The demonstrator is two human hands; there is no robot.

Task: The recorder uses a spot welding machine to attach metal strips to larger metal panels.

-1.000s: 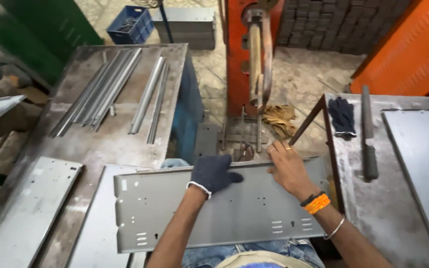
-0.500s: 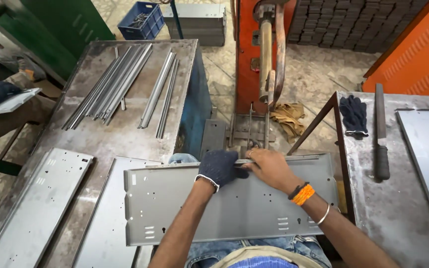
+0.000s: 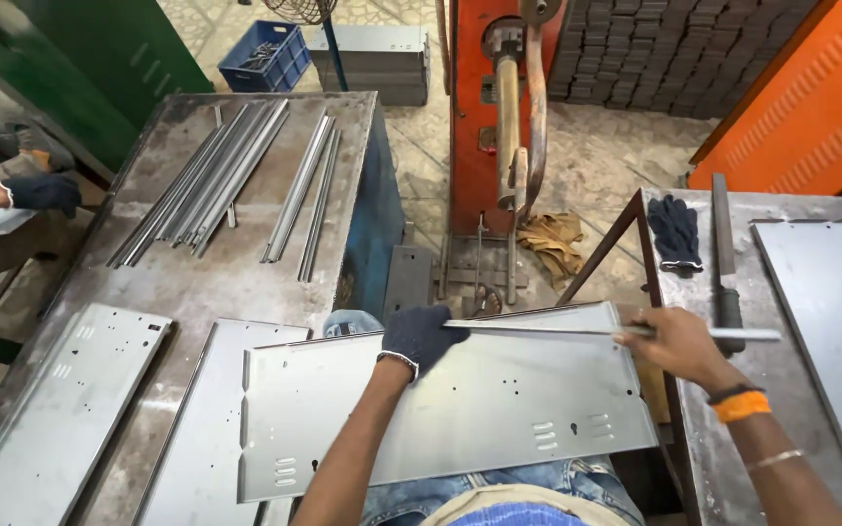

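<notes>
We hold a thin strip (image 3: 596, 331) along the far edge of the panel (image 3: 460, 409) on our lap, its long axis left-right: left hand (image 3: 421, 336) fingers clamped on one end, right hand (image 3: 674, 343) fingers clamped farther along.

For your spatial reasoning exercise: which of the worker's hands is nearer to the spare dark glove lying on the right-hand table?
Right. The bare right hand grips the thin metal strip just below the spare dark glove. The gloved left hand holds the strip's other end, over the sheet-metal panel, much farther away.
</notes>
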